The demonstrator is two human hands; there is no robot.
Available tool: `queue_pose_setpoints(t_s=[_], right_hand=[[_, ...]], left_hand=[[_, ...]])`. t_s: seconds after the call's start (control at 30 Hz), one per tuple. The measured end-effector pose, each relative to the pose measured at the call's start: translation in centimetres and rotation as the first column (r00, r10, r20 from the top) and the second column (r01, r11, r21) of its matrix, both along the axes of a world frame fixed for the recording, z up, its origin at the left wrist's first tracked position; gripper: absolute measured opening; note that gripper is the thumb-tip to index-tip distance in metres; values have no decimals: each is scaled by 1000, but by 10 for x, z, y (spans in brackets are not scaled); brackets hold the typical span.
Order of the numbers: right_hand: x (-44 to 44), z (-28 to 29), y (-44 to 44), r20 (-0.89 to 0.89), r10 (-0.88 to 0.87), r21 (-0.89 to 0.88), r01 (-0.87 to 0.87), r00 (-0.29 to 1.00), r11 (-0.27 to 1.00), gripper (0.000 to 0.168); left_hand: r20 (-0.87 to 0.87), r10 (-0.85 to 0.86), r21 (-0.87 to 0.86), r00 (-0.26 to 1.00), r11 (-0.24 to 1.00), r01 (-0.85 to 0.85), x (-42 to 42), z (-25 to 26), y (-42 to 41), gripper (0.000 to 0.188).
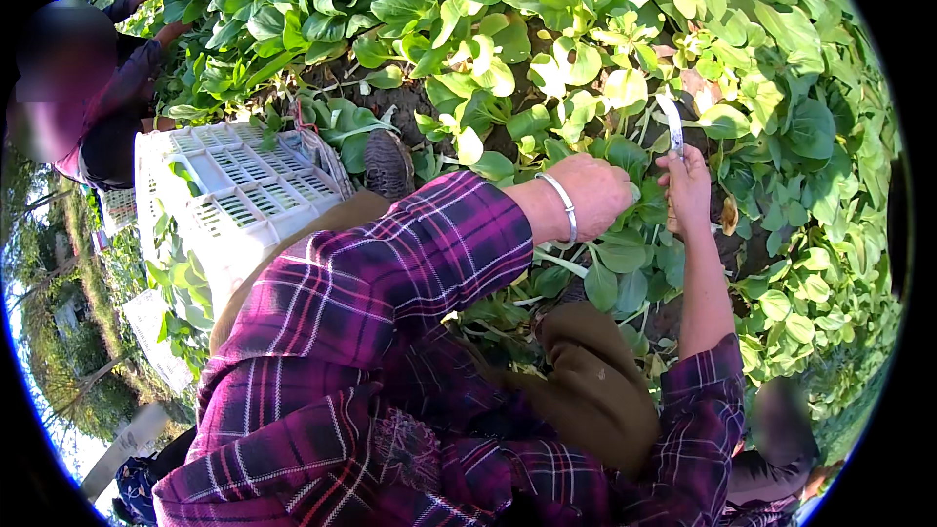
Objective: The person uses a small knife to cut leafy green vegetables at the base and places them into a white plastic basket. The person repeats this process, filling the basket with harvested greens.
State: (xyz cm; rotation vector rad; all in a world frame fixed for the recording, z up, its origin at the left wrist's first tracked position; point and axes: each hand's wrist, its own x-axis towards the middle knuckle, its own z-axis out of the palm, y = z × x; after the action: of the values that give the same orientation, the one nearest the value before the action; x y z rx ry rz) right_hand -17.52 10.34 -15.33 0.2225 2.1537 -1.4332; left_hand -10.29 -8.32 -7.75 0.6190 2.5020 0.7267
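My right hand grips a small knife, its handle hidden in the fingers. The pale, slightly curved knife blade points away from me above the leaves. Close beside it, my left hand, with a silver bangle on its wrist, is closed around part of a leafy green plant that looks like bok choy. A pale bit of the plant shows at the fingertips; the rest of the grip is hidden. Broad leaves hang just below this hand, and the two hands are a short gap apart.
An upended-looking white plastic crate stands at my left, with greens around it. Another white crate lies farther left. My shoe rests among the plants. One person reaches into the greens at upper left; another person is at lower right.
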Motion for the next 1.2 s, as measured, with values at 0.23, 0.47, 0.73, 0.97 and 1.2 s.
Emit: queue_pose_setpoints(t_s=[0.23, 0.47, 0.73, 0.97, 1.2], right_hand=[[-38, -41, -45, -47, -123, -286, 104, 991, 953, 14], [-30, -58, -38, 27, 338, -71, -335, 941, 940, 22], [-59, -53, -71, -111, 92, -114, -105, 990, 988, 23], [-54, -75, -102, -384, 235, 167, -183, 893, 969, 24], [-59, -82, -103, -233, 240, 169, -204, 942, 964, 24]], left_hand=[[-131, 209, -138, 969, 964, -227, -106, -43, 17, 30], [-343, 411, -498, 845, 683, -534, -131, -69, -80, 49], [-344, 569, -331, 747, 672, -663, -113, -83, -123, 32], [-248, 643, -201, 724, 697, -688, -85, -89, -114, 45], [-178, 583, -451, 792, 667, -593, -91, -79, -112, 44]])
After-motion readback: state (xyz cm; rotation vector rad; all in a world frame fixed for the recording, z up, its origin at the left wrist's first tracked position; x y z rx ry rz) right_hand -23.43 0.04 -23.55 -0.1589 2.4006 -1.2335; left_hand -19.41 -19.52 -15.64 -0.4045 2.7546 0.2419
